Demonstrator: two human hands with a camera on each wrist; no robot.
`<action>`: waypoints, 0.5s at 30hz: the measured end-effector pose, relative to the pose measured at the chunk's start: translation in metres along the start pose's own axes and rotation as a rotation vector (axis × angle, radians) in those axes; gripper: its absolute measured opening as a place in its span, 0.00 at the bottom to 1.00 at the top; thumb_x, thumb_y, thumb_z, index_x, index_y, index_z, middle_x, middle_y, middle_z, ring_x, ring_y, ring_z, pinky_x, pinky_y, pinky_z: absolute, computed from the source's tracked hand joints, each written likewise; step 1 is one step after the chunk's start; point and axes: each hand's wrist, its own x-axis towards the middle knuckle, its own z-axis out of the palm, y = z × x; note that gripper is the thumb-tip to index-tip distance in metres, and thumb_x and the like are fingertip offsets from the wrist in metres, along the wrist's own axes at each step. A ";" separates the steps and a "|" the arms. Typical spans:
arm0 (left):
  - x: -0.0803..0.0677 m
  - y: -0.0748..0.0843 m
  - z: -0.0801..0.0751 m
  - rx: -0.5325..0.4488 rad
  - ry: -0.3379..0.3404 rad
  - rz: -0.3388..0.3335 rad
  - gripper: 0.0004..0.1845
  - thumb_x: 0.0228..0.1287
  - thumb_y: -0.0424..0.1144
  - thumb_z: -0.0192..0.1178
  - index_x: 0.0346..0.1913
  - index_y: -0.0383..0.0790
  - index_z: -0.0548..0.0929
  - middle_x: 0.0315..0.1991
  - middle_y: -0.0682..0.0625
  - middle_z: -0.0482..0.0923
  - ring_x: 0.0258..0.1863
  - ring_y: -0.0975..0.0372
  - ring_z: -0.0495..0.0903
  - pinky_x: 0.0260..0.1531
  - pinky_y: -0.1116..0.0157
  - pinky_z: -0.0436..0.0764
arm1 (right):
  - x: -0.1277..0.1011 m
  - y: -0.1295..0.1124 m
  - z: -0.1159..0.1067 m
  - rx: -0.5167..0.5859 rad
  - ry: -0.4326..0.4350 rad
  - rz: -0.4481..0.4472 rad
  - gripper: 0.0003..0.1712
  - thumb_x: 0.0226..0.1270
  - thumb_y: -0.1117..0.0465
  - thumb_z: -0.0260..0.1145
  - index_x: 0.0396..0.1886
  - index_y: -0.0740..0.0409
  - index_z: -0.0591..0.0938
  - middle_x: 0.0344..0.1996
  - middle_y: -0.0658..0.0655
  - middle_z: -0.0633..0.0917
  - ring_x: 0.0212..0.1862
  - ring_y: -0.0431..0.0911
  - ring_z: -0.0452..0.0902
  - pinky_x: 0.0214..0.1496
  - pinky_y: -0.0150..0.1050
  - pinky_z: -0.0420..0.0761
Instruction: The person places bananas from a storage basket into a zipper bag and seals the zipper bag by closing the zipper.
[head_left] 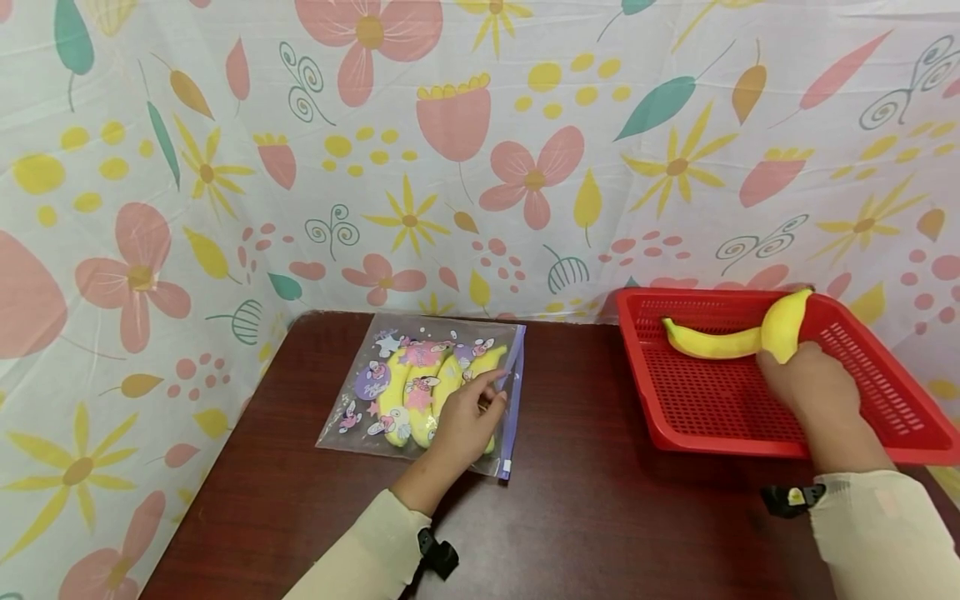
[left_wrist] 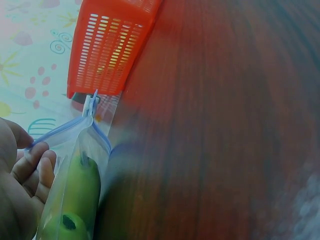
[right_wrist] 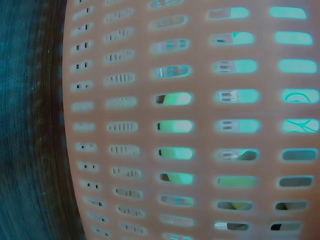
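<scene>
A clear zip bag (head_left: 420,392) printed with cartoon figures lies flat on the dark wooden table (head_left: 585,492), with several yellow bananas (head_left: 405,400) inside. My left hand (head_left: 483,398) rests on the bag's right side by the blue zip edge (head_left: 513,392). In the left wrist view its fingers (left_wrist: 37,167) pinch the zip strip beside the bag (left_wrist: 75,165). My right hand (head_left: 795,375) is inside the red basket (head_left: 675,417) and grips a thick yellow banana (head_left: 783,323), tilted upward. A second banana (head_left: 708,342) lies on the basket floor next to it.
A flowered cloth (head_left: 480,150) hangs behind the table and down its left side. The basket stands at the table's right back corner; its mesh (right_wrist: 190,125) fills the right wrist view. Bare tabletop (left_wrist: 225,125) stretches between bag and basket.
</scene>
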 end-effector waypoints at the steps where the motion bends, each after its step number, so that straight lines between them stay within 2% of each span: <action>1: 0.000 0.000 0.000 0.000 0.001 0.002 0.20 0.72 0.39 0.58 0.65 0.45 0.80 0.31 0.57 0.81 0.31 0.69 0.80 0.37 0.71 0.82 | -0.001 -0.001 0.000 -0.003 0.026 -0.007 0.47 0.74 0.37 0.51 0.57 0.84 0.61 0.36 0.76 0.76 0.32 0.61 0.75 0.27 0.47 0.77; 6: 0.000 0.001 0.000 -0.005 -0.001 0.000 0.20 0.72 0.39 0.58 0.65 0.45 0.80 0.31 0.57 0.81 0.31 0.69 0.80 0.37 0.71 0.82 | -0.004 -0.004 -0.002 0.011 0.108 -0.022 0.51 0.74 0.35 0.48 0.60 0.86 0.56 0.39 0.78 0.72 0.34 0.65 0.71 0.32 0.53 0.74; 11: -0.001 0.003 -0.001 -0.009 -0.005 -0.010 0.20 0.72 0.38 0.58 0.65 0.45 0.80 0.32 0.56 0.81 0.31 0.69 0.80 0.37 0.71 0.82 | -0.008 -0.008 -0.004 0.019 0.127 -0.015 0.51 0.73 0.35 0.51 0.60 0.84 0.55 0.35 0.75 0.72 0.32 0.63 0.71 0.29 0.49 0.72; 15: -0.001 0.003 -0.001 -0.010 -0.007 -0.016 0.20 0.72 0.37 0.59 0.65 0.45 0.80 0.32 0.56 0.81 0.31 0.68 0.80 0.37 0.70 0.82 | -0.013 -0.015 -0.005 0.039 0.141 -0.011 0.52 0.73 0.36 0.53 0.64 0.83 0.54 0.37 0.76 0.72 0.33 0.63 0.71 0.28 0.47 0.73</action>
